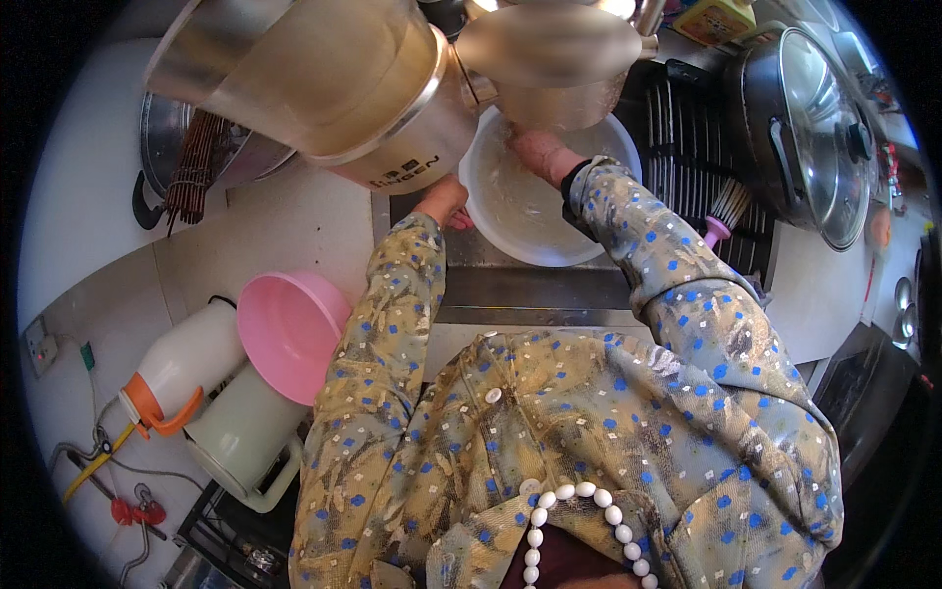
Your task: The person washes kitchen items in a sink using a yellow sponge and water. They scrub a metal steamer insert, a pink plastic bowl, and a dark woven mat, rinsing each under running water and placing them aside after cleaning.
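Note:
A white plastic basin (548,259) holding cloudy water stands in a steel sink (533,288). My left hand (444,202) is at the basin's left side, fingers curled, below a large metal pot (401,158). Whether it grips the basin or the pot is unclear. My right hand (544,153) reaches over the basin from the right, its fingers at the water and partly lost from sight. A second round metal vessel (563,103) overlaps the far part of the basin, and a blurred patch covers its top.
Right of the sink, a brush with a pink handle (717,230) lies on a dark drying rack (673,140). Beyond is a lidded black pan (762,140). At left are a bamboo whisk (193,173), a pink basin (287,331) and two thermos jugs, one white (195,346), one pale green (246,427).

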Motion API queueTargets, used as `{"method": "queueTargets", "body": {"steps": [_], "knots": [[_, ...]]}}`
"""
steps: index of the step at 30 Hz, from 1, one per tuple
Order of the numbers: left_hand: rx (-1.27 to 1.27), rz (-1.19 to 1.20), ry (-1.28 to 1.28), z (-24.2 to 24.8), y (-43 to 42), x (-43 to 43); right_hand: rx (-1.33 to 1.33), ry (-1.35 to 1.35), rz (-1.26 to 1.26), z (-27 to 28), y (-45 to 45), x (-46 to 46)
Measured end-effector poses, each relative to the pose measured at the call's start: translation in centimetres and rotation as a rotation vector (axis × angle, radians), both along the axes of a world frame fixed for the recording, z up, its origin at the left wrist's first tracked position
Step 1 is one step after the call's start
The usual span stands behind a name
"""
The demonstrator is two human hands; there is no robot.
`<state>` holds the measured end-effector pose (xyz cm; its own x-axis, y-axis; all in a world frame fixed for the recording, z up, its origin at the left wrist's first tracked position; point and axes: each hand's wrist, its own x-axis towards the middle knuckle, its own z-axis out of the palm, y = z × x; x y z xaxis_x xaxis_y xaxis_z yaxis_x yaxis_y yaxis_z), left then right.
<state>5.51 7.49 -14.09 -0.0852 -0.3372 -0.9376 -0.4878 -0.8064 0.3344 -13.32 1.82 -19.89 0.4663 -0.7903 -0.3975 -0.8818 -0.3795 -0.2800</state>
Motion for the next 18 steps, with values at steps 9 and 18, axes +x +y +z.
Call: {"method": "queueTargets", "body": {"steps": [9,18], "knots": [[0.076,0.026,-0.018,-0.4,-0.1,0.0,0.110,0.335,0.017,-2.0,0.0,-4.9],[0.052,0.015,0.016,-0.8,0.2,0.3,0.223,0.189,0.320,0.4,5.1,-6.5]]}}
